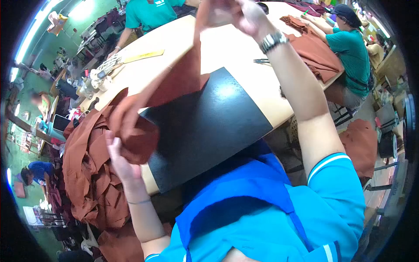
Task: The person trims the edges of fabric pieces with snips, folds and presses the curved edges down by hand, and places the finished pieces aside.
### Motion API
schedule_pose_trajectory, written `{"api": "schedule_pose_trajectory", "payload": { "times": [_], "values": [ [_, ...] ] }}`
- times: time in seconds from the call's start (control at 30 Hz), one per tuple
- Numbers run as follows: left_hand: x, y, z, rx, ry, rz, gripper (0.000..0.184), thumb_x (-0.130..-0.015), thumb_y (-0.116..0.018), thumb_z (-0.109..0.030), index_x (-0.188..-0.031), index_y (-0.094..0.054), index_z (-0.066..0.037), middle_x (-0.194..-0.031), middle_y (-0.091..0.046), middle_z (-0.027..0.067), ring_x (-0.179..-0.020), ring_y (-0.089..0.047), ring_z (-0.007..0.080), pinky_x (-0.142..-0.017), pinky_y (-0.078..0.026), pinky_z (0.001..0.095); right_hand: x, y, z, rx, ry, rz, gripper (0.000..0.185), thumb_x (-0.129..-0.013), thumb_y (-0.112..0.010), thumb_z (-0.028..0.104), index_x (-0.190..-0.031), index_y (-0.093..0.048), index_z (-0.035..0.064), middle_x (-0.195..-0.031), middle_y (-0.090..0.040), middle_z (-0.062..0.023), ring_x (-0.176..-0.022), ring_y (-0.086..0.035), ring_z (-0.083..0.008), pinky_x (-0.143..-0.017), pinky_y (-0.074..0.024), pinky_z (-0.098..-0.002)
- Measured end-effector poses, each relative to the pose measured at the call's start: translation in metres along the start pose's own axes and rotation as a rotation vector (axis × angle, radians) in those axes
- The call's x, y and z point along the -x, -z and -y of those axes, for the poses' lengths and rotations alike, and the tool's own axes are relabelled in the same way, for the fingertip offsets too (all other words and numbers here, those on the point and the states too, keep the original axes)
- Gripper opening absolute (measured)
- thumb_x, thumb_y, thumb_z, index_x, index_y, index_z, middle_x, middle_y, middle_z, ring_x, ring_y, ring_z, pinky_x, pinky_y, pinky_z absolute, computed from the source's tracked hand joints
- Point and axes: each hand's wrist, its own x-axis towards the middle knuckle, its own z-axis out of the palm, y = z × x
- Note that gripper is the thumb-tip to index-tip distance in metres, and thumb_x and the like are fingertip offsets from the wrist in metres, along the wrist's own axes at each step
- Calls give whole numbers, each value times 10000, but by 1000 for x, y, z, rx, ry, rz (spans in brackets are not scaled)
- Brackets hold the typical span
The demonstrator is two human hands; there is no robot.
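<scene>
A reddish-brown leather-like piece [176,85] is stretched up at a slant between my two hands, partly blurred. My left hand [124,161] grips its lower, folded end beside the big pile. My right hand [240,17], raised high over the far part of the table and wearing a wristwatch, holds the upper end near the top edge of the view. Beneath the piece lies a black board [214,126], flat at the table's near edge. Left of the board, a heaped pile of similar reddish-brown pieces [91,170] hangs over the table's side.
On the pale table [244,48] are a yellow ruler [144,56], dark pens [262,60] and jars [87,87] at the left. A co-worker in green [349,48] sits at the right by more brown material [312,52]. Another person [150,15] stands across the table.
</scene>
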Motion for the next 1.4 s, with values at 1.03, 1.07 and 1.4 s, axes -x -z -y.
{"api": "schedule_pose_trajectory", "payload": {
  "times": [1.03, 1.07, 1.4],
  "values": [
    [8, -12, 86, 126, 701, 279, 482, -970, -613, -356, -1327, -536, -41, -1298, -612, 121, -1191, -597, 235, -1050, -454, 436, 215, 79, -24, 1772, -597, -715, 382, -946, -523, 287, -1146, -656, -10, -1062, -692, -232, -1034, -668, -362, -900, -515, -436],
    [7, -11, 89, -56, 672, 303, 483, -964, -627, -346, -1327, -538, -39, -1293, -616, 120, -1183, -601, 228, -1045, -459, 425, 217, 73, -36, 1718, -452, -615, 407, -950, -545, 319, -1160, -651, -13, -1069, -694, -227, -1036, -671, -347, -896, -517, -422],
    [-28, 0, 97, -331, 453, 291, 347, -889, -550, -70, -1233, -551, -23, -1045, -653, 90, -836, -649, 210, -775, -563, 357, 175, -28, -160, 1814, -184, 71, 420, -951, -600, 393, -1166, -608, 33, -1061, -680, -182, -972, -664, -341, -863, -525, -416]
  ]
}}
